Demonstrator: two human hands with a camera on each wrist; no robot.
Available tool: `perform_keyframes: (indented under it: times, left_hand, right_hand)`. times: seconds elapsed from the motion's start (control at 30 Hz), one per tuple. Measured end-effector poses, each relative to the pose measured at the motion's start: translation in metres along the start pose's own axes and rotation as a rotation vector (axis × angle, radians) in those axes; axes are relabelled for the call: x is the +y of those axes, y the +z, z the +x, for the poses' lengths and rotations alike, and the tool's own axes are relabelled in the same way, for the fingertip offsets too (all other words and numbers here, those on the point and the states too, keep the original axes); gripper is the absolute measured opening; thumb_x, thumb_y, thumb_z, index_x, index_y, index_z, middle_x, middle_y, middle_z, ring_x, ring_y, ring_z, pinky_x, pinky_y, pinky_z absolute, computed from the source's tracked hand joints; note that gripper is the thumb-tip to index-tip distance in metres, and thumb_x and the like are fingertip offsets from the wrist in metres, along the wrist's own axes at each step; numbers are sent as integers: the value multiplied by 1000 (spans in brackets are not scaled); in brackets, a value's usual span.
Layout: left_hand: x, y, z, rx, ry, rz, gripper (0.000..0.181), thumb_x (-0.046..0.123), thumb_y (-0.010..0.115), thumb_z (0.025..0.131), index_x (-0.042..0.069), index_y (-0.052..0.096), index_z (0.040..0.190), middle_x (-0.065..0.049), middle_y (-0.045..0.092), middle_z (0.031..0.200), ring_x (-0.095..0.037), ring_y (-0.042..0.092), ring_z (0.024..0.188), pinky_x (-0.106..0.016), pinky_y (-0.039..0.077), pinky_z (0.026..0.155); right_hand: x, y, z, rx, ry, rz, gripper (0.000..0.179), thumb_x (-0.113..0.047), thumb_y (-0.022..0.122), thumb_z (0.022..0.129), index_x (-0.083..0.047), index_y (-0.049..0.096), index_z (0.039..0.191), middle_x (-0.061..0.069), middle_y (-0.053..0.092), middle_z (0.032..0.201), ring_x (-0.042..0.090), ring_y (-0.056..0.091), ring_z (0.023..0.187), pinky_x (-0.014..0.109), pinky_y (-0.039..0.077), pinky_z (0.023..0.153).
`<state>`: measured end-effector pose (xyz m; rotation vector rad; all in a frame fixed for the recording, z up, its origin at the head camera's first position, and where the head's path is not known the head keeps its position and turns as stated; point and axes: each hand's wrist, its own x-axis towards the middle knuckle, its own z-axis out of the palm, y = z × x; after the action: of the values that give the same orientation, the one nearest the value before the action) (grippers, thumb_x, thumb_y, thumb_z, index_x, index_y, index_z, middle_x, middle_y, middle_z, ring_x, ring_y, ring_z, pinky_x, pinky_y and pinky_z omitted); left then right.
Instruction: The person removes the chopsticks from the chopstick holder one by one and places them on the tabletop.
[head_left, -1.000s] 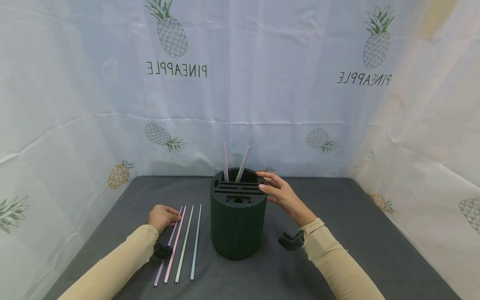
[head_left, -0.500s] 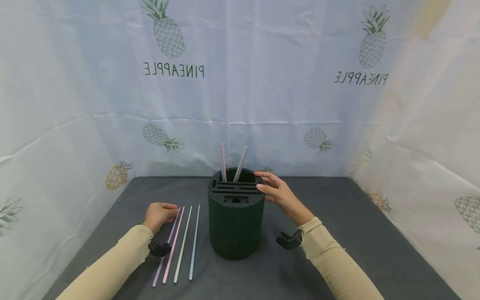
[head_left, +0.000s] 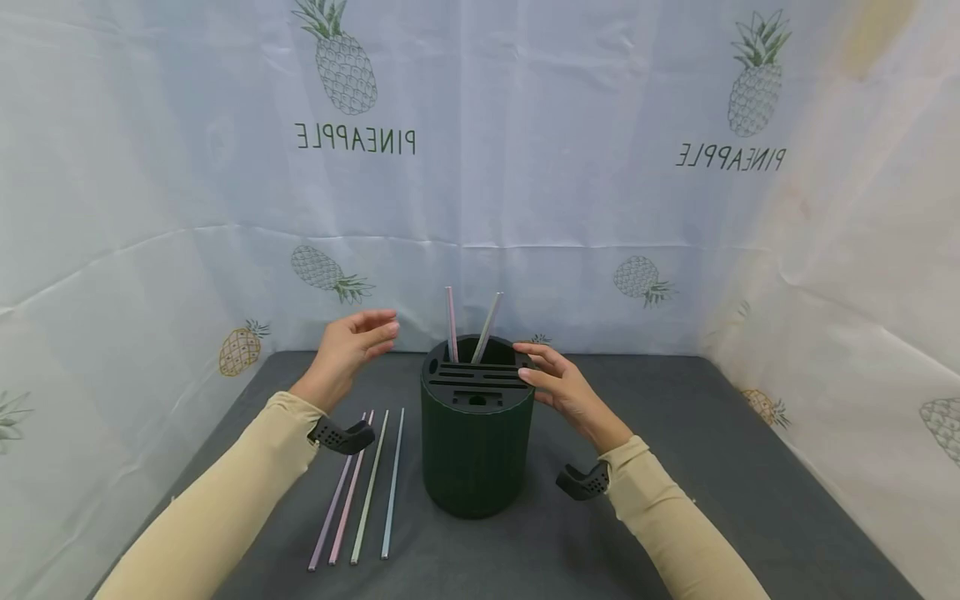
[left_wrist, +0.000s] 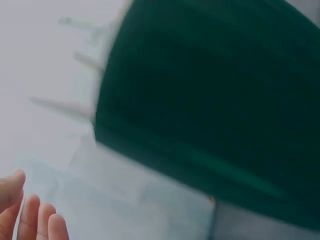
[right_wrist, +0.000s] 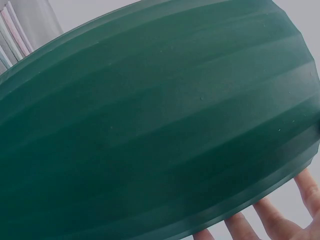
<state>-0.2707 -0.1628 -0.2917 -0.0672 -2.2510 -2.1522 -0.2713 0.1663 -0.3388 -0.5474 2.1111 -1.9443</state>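
A dark green cylindrical organizer (head_left: 476, 454) stands upright on the table, its black top (head_left: 480, 377) cut with slots. Inside its rear compartment lean a pink straw (head_left: 451, 327) and a pale green straw (head_left: 487, 330). My left hand (head_left: 351, 342) is raised left of the organizer, apart from it, and holds nothing; in the left wrist view its fingers (left_wrist: 31, 212) are bent slightly. With fairly straight fingers, my right hand (head_left: 568, 395) touches the organizer's right rim; the right wrist view shows several fingertips against the ribbed green wall (right_wrist: 165, 125).
A purple straw (head_left: 330, 512), a pink straw (head_left: 351, 496), a pale green straw (head_left: 370, 492) and a blue straw (head_left: 393, 487) lie side by side left of the organizer. Dark grey cloth covers the table (head_left: 637, 542). A white pineapple-print curtain (head_left: 525, 167) surrounds the back and sides.
My left hand has left the top end of the purple straw and risen forward and right, toward the organizer, without a straw. The right hand stays at the rim.
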Motion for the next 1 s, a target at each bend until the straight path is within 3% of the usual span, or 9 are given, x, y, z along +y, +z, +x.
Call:
perform_keyframes:
  times: [0.17,0.4,0.67,1.0]
  left_hand:
    - [25,28,7,-84,44,-19,41,15,64,95,5,53,133,0,55,119,-10,59,108,-30,51,99]
    - [34,53,16,-158,37,1,41,7,63,94,1,52,133,-7,54,121,-17,58,113,-26,53,94]
    - [27,58,22,-162,14,-32,28,2,64,92,-2,55,118,-2,58,101,-8,64,90,-33,54,96]
    - [22,58,24,-167,16,-23,18,2,65,91,0,58,108,1,60,94,-7,65,86,-27,56,89]
  right_hand:
    - [0,-1,-1,8,6,10,52,-29,60,96,-22,42,145,7,21,158,30,27,144,60,30,112]
    - [1,0,-1,0,2,4,53,-30,60,96,-22,42,145,9,20,158,32,27,144,61,30,112]
    - [-1,1,-2,5,4,7,52,-29,60,97,-22,42,145,8,21,158,31,27,144,60,30,113]
    - [-1,1,-1,16,10,1,52,-30,60,96,-22,43,144,9,23,157,31,30,142,60,30,113]
